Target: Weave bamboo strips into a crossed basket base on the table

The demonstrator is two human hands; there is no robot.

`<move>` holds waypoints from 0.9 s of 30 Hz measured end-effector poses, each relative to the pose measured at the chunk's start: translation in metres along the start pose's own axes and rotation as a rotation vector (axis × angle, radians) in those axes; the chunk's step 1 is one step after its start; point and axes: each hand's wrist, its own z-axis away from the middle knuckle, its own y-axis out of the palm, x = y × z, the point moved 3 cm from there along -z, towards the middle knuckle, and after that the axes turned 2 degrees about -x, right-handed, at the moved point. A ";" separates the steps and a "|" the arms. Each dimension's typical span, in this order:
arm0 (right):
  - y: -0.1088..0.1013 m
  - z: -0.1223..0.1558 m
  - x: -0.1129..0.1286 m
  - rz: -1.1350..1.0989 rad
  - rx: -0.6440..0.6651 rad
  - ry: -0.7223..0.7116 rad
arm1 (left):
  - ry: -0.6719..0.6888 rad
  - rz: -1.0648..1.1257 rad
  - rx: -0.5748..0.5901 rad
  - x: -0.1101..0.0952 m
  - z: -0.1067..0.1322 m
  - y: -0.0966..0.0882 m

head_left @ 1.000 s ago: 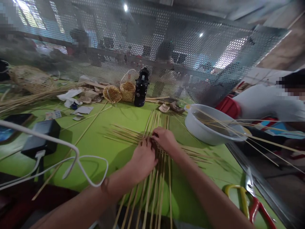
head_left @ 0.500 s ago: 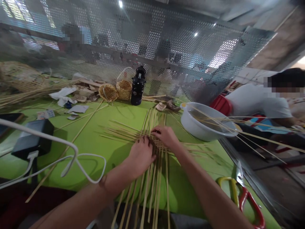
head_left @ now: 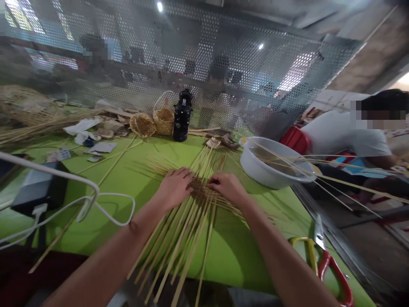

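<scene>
A woven mat of thin bamboo strips [head_left: 204, 192] lies on the green tabletop, its loose ends fanning out on all sides. Over its left part is my left hand [head_left: 175, 185], fingers bent across the strips and thumb towards the middle, gripping the weave. My right hand [head_left: 229, 186] is closed at the right part, with thumb and fingertips pinching strips there. Both palms hide some of the weave. Long strip ends run towards me past the table's front edge.
A white basin [head_left: 277, 164] with strips across it stands right, near a person in a white shirt [head_left: 345, 134]. Scissors [head_left: 319, 251] lie front right. A black bottle [head_left: 182, 121] and small baskets [head_left: 142, 125] stand behind. A white cable [head_left: 116, 219] loops at left.
The woven mat has turned clockwise, its near strip ends swinging left. My left hand has moved left and up along the weave; my right hand has shifted slightly right.
</scene>
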 end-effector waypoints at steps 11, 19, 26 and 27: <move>0.001 0.003 0.008 0.077 0.046 0.038 | -0.019 0.031 0.039 0.010 -0.003 -0.004; 0.003 0.002 0.004 0.040 0.029 0.041 | -0.014 -0.010 0.034 0.007 -0.002 -0.008; 0.002 0.000 -0.001 0.024 0.014 0.022 | 0.125 0.064 -0.012 -0.010 0.002 0.002; 0.003 -0.001 -0.001 0.046 0.012 0.025 | 0.168 0.082 0.007 -0.014 0.002 0.005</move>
